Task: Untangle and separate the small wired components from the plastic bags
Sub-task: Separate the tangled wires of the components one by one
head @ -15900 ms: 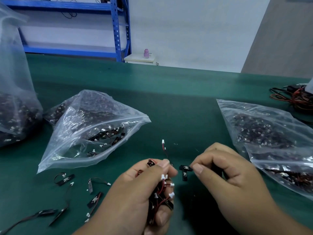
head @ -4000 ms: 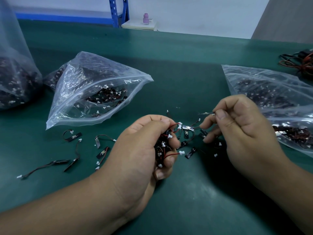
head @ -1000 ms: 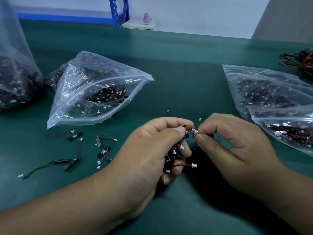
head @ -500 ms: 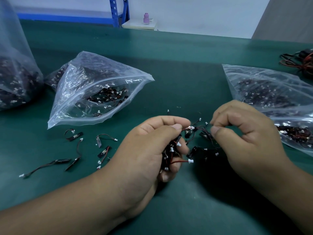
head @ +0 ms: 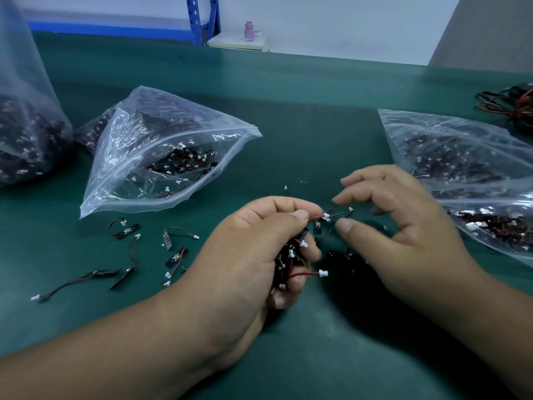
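Black, red-wired tangle bristles from left hand near crinkled plastic bag.

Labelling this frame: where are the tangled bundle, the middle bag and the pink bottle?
Bundle [head: 284, 262]: head view, its dark middle.
Middle bag [head: 150, 122]: head view, clear upper wall.
Pink bottle [head: 249, 31]: head view, its body.

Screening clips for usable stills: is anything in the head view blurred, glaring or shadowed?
Head view: the right hand is motion-blurred at its fingers; the left hand and wire bundle are sharp; glare streaks the middle bag; a shadow pools under both hands on the mat.
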`<act>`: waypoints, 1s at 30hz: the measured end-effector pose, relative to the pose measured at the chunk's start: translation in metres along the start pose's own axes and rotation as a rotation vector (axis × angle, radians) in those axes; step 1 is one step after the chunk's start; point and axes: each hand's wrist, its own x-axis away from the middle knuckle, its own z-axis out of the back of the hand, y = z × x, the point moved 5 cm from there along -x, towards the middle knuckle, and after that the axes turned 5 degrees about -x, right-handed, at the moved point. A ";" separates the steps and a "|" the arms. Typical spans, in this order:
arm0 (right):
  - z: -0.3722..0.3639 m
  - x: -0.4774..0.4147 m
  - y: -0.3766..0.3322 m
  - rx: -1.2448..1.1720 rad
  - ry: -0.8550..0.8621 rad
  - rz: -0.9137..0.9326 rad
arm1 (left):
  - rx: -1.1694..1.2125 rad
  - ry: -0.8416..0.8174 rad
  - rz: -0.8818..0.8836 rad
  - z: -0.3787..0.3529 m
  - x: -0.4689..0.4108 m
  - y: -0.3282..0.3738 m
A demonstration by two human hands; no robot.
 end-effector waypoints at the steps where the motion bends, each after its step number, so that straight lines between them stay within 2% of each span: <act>1: -0.004 0.001 0.000 0.040 -0.081 -0.006 | 0.004 0.002 0.000 0.000 0.001 0.000; 6: -0.024 0.006 0.006 0.353 -0.514 -0.098 | 0.000 -0.018 -0.005 -0.001 0.005 0.004; 10: -0.038 0.003 0.008 0.507 -0.616 -0.076 | -0.007 -0.018 -0.007 -0.002 0.003 0.003; 15: -0.053 -0.011 0.007 0.510 -0.659 -0.118 | -0.032 -0.042 -0.019 -0.004 0.002 0.003; 20: -0.061 -0.016 0.002 0.495 -0.710 -0.010 | -0.043 -0.003 -0.007 -0.003 0.002 0.002; 25: -0.054 -0.020 -0.010 0.209 -0.468 0.119 | -0.059 -0.006 -0.012 -0.003 0.004 0.003; 30: -0.050 -0.018 -0.004 0.238 -0.426 0.096 | -0.040 -0.005 -0.015 -0.003 0.005 0.005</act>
